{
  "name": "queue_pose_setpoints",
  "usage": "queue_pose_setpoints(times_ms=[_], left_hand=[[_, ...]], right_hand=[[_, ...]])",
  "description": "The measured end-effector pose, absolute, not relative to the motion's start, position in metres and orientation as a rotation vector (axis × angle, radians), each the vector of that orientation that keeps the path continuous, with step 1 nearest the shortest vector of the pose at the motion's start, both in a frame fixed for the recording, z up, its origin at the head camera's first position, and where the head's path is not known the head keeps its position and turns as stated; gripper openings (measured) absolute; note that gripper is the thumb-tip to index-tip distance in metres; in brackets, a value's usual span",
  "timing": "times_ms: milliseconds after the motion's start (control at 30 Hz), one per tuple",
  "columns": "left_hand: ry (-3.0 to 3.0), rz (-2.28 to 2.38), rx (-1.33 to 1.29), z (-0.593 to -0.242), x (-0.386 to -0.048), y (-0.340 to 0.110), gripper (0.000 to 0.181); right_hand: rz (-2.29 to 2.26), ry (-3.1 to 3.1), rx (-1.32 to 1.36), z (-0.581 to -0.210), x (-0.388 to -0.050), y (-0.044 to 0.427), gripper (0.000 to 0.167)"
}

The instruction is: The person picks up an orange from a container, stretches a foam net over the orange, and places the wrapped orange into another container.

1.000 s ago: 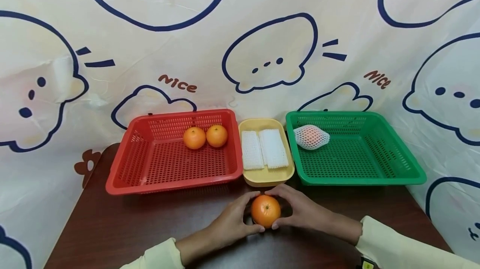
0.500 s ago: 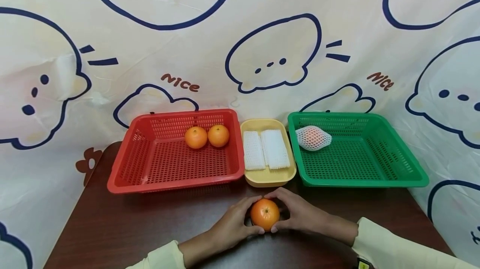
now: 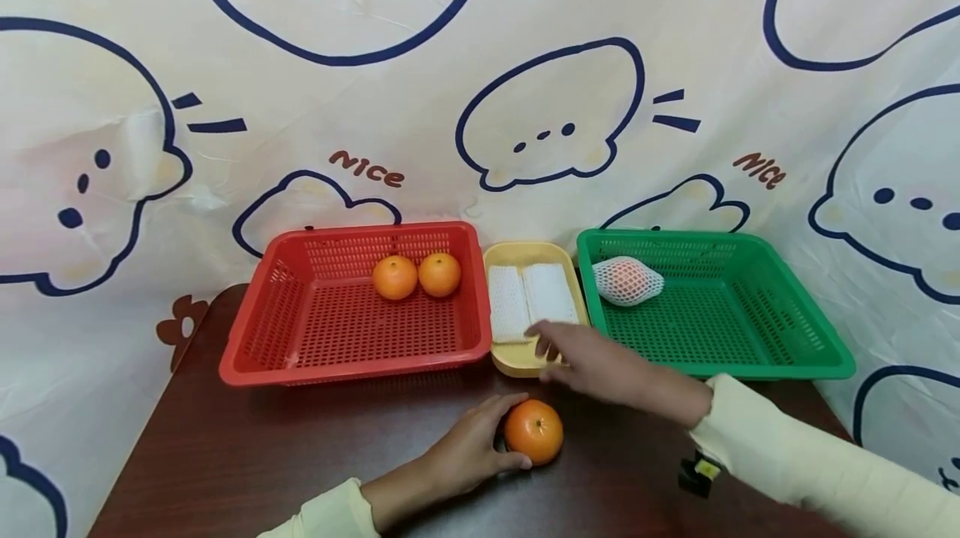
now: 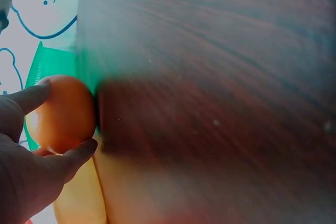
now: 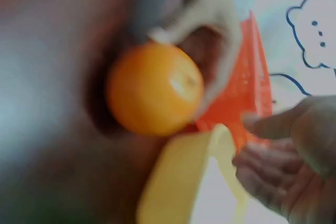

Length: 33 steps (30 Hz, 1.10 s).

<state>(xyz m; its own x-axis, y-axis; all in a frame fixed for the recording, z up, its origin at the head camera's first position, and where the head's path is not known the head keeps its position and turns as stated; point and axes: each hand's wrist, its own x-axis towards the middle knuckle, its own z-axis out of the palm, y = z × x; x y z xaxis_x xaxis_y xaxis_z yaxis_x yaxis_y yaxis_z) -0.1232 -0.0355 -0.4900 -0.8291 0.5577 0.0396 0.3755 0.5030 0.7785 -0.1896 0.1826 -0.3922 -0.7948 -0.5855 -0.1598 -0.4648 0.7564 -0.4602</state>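
Note:
An orange (image 3: 534, 432) sits on the dark brown table in front of the trays. My left hand (image 3: 468, 448) holds it from the left, thumb at the near side and fingers at the far side. In the left wrist view, thumb and finger press on the orange (image 4: 65, 116). My right hand (image 3: 600, 361) hovers over the front of the yellow tray (image 3: 517, 361), with nothing in its loosely bent fingers. Two white foam net sleeves lie flat in that tray, the left sleeve (image 3: 507, 304) beside the right sleeve (image 3: 550, 292), which the right fingertips come near.
A red basket (image 3: 352, 371) at the left holds two oranges (image 3: 394, 277) near its back right. The green basket (image 3: 720, 369) at the right holds a fruit in a foam net (image 3: 627, 280). Behind them hangs a printed cloth (image 3: 337, 113).
My right hand has let go of the orange and moved up and away to the yellow tray. The left hand stays on the orange, which has hardly moved.

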Motion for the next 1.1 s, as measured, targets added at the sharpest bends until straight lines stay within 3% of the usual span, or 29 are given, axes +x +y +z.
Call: queue_pose_setpoints(times_ms=[167,533,867,1100], left_hand=[[2.544,1.219,0.806,-0.49,-0.122,-0.035,0.079],[2.558,1.197,0.801,-0.49,-0.122,-0.037,0.08],[2.549,1.219,0.809,-0.49,-0.123,-0.035,0.079],[2.546,1.226,0.821,-0.492,-0.124,-0.036,0.079]], right_hand=[[-0.294,2.833,-0.584,-0.38,-0.227,0.169,0.046],[0.076,2.831,-0.49,-0.401,-0.294,0.151,0.023],[0.059,2.774,-0.324,-0.414,-0.311,0.139,0.029],[-0.108,2.825,-0.246,-0.421,-0.317,0.148,0.016]])
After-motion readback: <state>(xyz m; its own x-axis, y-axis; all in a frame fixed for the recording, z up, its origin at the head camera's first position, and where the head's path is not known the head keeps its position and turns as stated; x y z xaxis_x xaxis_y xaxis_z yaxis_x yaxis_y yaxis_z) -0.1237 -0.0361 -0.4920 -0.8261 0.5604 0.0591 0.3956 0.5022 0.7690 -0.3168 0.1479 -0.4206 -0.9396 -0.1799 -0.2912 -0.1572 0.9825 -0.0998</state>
